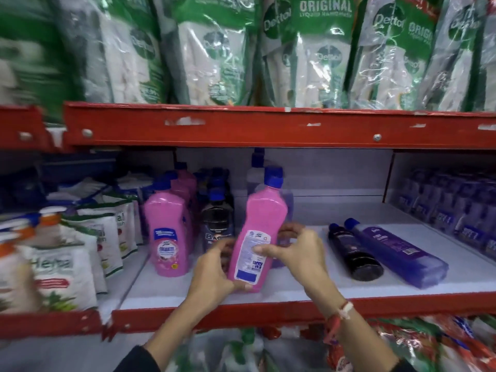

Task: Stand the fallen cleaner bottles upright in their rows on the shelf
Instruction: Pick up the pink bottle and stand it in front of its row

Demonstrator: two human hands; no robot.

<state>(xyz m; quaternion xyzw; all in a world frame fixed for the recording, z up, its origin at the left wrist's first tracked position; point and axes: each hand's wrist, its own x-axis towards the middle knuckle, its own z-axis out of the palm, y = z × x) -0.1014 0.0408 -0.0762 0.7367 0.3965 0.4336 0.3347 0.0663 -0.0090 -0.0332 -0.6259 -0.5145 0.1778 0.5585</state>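
left hand (214, 275) clasps base of pink bottle (257, 232); right hand (298, 253) grips its label side | bottle nearly upright, tilted slightly right, above white shelf (295, 285) | black bottle (354, 253) and purple bottle (400, 253) lie flat, touching, at right

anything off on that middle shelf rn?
Yes. Two bottles lie flat at the right of the white shelf: a black bottle and a purple bottle, caps toward the back. The pink bottle, held by the left hand and right hand, leans slightly, back label outward.
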